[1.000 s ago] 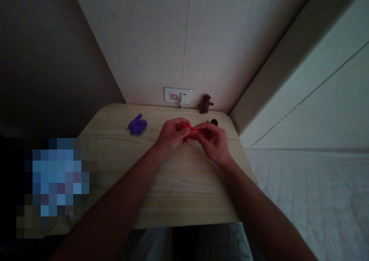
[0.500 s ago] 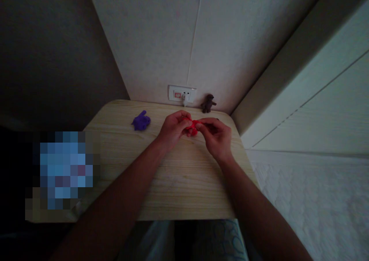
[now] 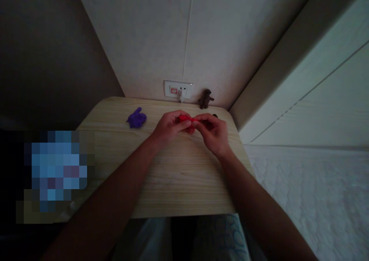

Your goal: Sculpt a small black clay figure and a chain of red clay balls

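Over the far part of the wooden table [image 3: 184, 176], both my hands pinch one piece of red modelling clay [image 3: 189, 130]. My left hand [image 3: 168, 128] grips its left side, with the thumb laid along the front. The fingertips of my right hand [image 3: 215, 133] press on its right end, close to the left thumb. Fingers cover much of the clay, so its full shape is hidden. A lump of purple modelling clay [image 3: 137, 118] with a raised stub lies to the left of my hands. Behind the right hand stands a small dark brown clay figure [image 3: 205, 98] with arms and legs.
A wall socket [image 3: 178, 89] with a plug in it sits just above the table's back edge. One small dark item [image 3: 215, 115] shows partly behind my right hand. Something blurred and blue [image 3: 57, 165] is at the left. A quilted white surface [image 3: 311, 199] lies to the right.
The view has shifted slightly, so everything sits a little further left and up. My left thumb now lies straighter across the red clay, and more red shows above it.
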The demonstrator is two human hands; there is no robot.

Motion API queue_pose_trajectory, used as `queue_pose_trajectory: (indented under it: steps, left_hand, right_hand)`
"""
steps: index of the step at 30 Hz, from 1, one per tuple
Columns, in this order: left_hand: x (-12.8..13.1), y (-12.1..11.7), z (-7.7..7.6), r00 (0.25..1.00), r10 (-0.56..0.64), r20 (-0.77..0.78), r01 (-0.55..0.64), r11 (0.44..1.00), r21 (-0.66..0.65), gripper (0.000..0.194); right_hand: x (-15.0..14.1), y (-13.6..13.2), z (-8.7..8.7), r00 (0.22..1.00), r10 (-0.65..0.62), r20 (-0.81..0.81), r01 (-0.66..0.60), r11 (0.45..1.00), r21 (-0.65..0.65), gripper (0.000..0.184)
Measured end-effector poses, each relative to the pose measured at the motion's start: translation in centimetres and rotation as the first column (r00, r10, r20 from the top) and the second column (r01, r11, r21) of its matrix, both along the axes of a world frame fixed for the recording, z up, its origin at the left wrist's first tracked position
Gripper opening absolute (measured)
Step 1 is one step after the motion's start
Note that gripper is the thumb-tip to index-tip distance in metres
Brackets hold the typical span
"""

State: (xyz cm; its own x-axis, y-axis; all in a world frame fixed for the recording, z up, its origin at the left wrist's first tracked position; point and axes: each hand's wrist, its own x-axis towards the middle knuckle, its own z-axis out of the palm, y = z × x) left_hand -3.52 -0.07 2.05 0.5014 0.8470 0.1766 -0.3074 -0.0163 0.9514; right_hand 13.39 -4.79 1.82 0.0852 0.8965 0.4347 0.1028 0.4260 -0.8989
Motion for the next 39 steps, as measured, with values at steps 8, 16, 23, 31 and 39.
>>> queue_pose_trajectory:
  steps: [8,16,23,31,39]
  left_hand:
    - [-0.1,0.2,0.6,0.995,0.102,-0.014,-0.101,0.994,0.049,0.019]
    - [0.4,0.1,0.6,0.976,0.216,-0.020,-0.215,0.975,0.059,0.014]
    - [-0.2,2.1,0.0,0.883,0.458,0.100,-0.445,0.886,-0.129,0.012]
    - [-2.0,3.8,-2.7,0.697,0.678,-0.232,-0.599,0.729,0.330,0.009]
    - [-1.9,3.3,-3.4,0.568,0.698,-0.436,-0.407,0.699,0.588,0.028]
  right_hand:
    - [-0.8,0.0,-0.6,0.978,-0.128,0.164,0.105,0.984,0.143,0.011]
    - [-0.8,0.1,-0.8,0.900,-0.278,0.335,0.175,0.936,0.306,0.008]
    - [-0.4,0.3,-0.5,0.936,-0.351,0.037,0.339,0.922,0.188,0.010]
    - [0.9,0.7,-1.2,0.962,-0.229,-0.151,0.239,0.969,0.055,0.031]
    - [0.7,0.2,-1.0,0.926,-0.014,-0.378,-0.057,0.983,-0.175,0.038]
